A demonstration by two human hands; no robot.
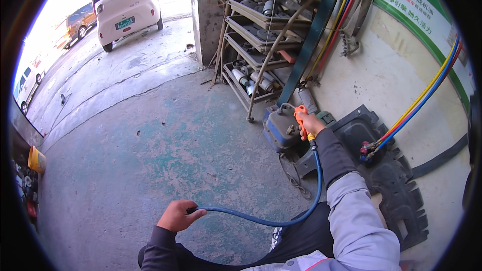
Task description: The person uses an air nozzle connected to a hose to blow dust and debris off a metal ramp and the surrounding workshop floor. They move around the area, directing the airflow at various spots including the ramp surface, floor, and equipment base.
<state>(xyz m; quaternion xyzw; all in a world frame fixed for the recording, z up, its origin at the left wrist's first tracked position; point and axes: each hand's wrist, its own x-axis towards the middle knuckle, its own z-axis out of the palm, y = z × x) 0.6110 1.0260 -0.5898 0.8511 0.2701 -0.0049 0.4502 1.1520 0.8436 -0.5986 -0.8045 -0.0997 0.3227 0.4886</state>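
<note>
An orange air blow gun [302,120] is gripped in my right hand [314,124], held out over a blue and grey machine [282,129] by the wall. From the gun's yellow fitting a blue hose [286,222] hangs down and curves back to the left. Its other end runs into my left hand [177,215], which is closed around it above the floor. A dark piece at that end of the hose is mostly hidden by my fingers.
A metal rack [266,40] with tilted trays of used parts stands ahead. Black plastic panels [396,190] lean on the right wall, near hanging yellow, red and blue hoses [419,108]. A yellow bucket [36,160] stands at left. A white car [128,7] is parked outside.
</note>
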